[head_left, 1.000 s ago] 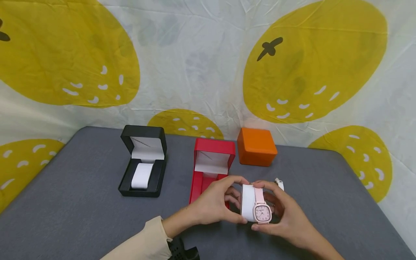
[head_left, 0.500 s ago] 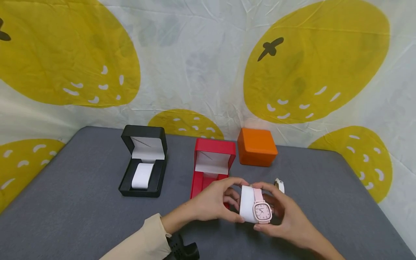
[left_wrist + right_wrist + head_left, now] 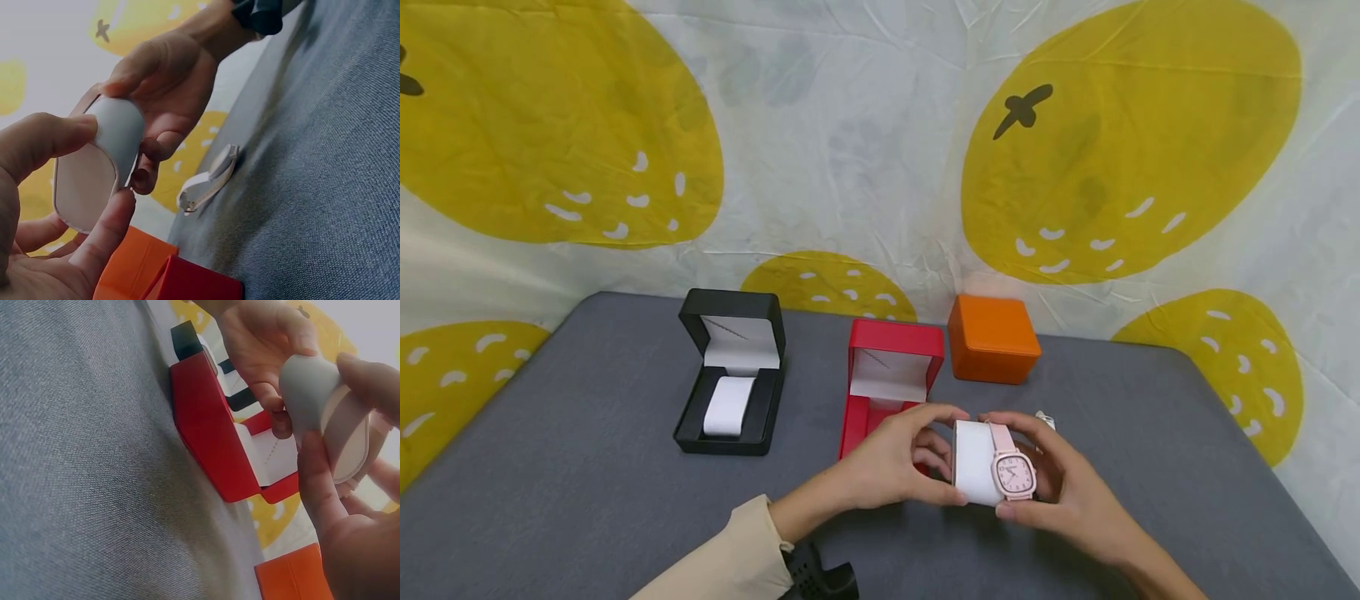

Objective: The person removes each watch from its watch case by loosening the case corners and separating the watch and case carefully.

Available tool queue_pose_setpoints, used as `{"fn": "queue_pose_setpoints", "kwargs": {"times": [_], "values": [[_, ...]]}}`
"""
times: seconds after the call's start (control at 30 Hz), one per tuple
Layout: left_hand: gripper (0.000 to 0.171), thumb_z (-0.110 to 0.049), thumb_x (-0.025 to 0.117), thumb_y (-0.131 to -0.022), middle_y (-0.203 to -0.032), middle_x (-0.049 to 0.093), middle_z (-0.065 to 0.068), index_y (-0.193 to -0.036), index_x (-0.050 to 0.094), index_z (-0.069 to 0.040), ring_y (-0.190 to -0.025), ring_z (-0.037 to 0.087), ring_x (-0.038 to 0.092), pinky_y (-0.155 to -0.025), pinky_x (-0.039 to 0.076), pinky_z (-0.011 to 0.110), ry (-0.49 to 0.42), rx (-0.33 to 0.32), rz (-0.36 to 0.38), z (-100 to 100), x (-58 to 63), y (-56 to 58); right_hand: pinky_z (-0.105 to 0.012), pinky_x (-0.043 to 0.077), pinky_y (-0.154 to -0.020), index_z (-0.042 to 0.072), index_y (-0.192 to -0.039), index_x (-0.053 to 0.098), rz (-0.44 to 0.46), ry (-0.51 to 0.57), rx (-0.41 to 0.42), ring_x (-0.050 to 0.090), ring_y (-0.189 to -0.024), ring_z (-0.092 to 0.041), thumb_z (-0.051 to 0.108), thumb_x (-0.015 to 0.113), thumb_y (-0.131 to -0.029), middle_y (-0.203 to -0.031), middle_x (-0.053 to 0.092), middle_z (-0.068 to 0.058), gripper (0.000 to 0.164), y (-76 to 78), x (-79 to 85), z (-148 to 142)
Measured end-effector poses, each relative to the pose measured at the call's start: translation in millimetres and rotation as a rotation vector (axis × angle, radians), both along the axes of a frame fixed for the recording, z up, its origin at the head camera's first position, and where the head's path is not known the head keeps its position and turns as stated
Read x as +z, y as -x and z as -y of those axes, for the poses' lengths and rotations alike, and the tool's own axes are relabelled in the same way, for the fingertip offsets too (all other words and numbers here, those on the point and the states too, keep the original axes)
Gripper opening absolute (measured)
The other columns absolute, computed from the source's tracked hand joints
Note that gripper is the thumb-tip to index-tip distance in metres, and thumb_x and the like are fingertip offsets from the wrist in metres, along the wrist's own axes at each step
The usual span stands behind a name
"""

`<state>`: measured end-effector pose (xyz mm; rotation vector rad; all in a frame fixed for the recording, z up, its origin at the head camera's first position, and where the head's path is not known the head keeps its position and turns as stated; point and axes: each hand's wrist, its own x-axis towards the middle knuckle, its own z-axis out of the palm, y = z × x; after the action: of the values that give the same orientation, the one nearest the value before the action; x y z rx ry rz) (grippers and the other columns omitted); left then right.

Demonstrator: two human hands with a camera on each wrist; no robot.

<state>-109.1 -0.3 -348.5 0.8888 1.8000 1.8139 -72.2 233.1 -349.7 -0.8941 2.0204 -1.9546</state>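
Observation:
A white watch cushion point(image 3: 973, 462) is held up between both hands, over the grey surface. My left hand point(image 3: 895, 462) pinches its left end between thumb and fingers. Around the right end sits a pink wristwatch point(image 3: 1015, 475) with a square dial, facing up. My right hand point(image 3: 1067, 487) grips the watch, thumb below the dial and index finger at the top of the strap. In the right wrist view the strap point(image 3: 347, 419) lies partly past the cushion's beige end. Left thumb point(image 3: 69, 131) presses the cushion's opposite edge in the left wrist view.
Behind my left hand stands an open red watch box point(image 3: 895, 337). An open black box point(image 3: 732, 304) with a white cushion point(image 3: 728, 406) is farther left. A shut orange box point(image 3: 992, 337) stands at the back. A white-strapped watch point(image 3: 209, 178) lies beyond my right hand.
The pink watch has shifted right along the cushion with my right hand. Both hands and the cushion have risen slightly. The white-strapped watch is now more covered in the head view.

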Motion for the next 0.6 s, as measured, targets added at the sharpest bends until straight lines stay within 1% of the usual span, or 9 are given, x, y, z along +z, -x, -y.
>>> {"fn": "queue_pose_setpoints", "kwargs": {"times": [0.07,0.13,0.23,0.3,0.5,0.6], "values": [[0.063,-0.006,0.074,-0.07,-0.098,0.056,0.004,-0.124,0.043,-0.01,-0.076,0.017,0.061,-0.072,0.05,0.034,0.001,0.015,-0.006,-0.5,0.8,-0.3,-0.036,0.05,-0.069,-0.007,-0.133,0.023,-0.001,0.028,0.008,0.05,-0.099,-0.028,-0.023,0.059,-0.069,-0.132,0.026,-0.024,0.075,0.8,-0.1,0.1],[0.063,-0.007,0.075,-0.069,-0.101,0.054,0.004,-0.123,0.043,-0.01,-0.077,0.017,0.061,-0.073,0.05,0.034,0.001,0.031,-0.012,-0.9,1.6,-0.4,-0.037,0.049,-0.071,-0.009,-0.132,0.024,-0.023,0.053,0.013,0.049,-0.101,-0.029,-0.025,0.059,-0.069,-0.132,0.024,-0.026,0.074,2.0,-0.4,-0.2],[0.062,-0.008,0.076,-0.069,-0.102,0.052,0.003,-0.123,0.044,-0.011,-0.077,0.017,0.061,-0.071,0.05,0.035,-0.003,0.05,-0.012,-1.0,3.0,-0.4,-0.037,0.049,-0.071,-0.01,-0.131,0.026,-0.047,0.065,-0.002,0.047,-0.103,-0.029,-0.027,0.058,-0.067,-0.133,0.021,-0.028,0.074,2.8,0.0,-1.1],[0.063,-0.008,0.076,-0.069,-0.1,0.054,0.003,-0.122,0.044,-0.011,-0.077,0.017,0.061,-0.068,0.051,0.034,-0.007,0.065,-0.004,-0.6,3.9,-0.3,-0.037,0.049,-0.072,-0.009,-0.13,0.027,-0.053,0.062,-0.023,0.045,-0.105,-0.029,-0.027,0.059,-0.066,-0.135,0.021,-0.028,0.073,3.4,1.1,-2.0],[0.063,-0.008,0.075,-0.07,-0.09,0.059,0.007,-0.124,0.043,-0.011,-0.076,0.017,0.061,-0.067,0.051,0.033,-0.026,0.106,0.019,2.3,7.7,0.9,-0.04,0.047,-0.075,-0.004,-0.13,0.029,0.021,0.021,-0.121,0.045,-0.106,-0.029,-0.022,0.061,-0.068,-0.138,0.023,-0.021,0.071,3.2,6.6,-5.0],[0.063,-0.007,0.074,-0.07,-0.091,0.059,0.007,-0.124,0.043,-0.013,-0.078,0.019,0.061,-0.069,0.051,0.033,-0.039,0.118,0.028,4.4,9.7,1.6,-0.04,0.045,-0.077,-0.006,-0.128,0.028,0.015,0.046,-0.131,0.046,-0.106,-0.032,-0.023,0.061,-0.068,-0.138,0.022,-0.022,0.07,3.9,8.7,-6.1]]}}
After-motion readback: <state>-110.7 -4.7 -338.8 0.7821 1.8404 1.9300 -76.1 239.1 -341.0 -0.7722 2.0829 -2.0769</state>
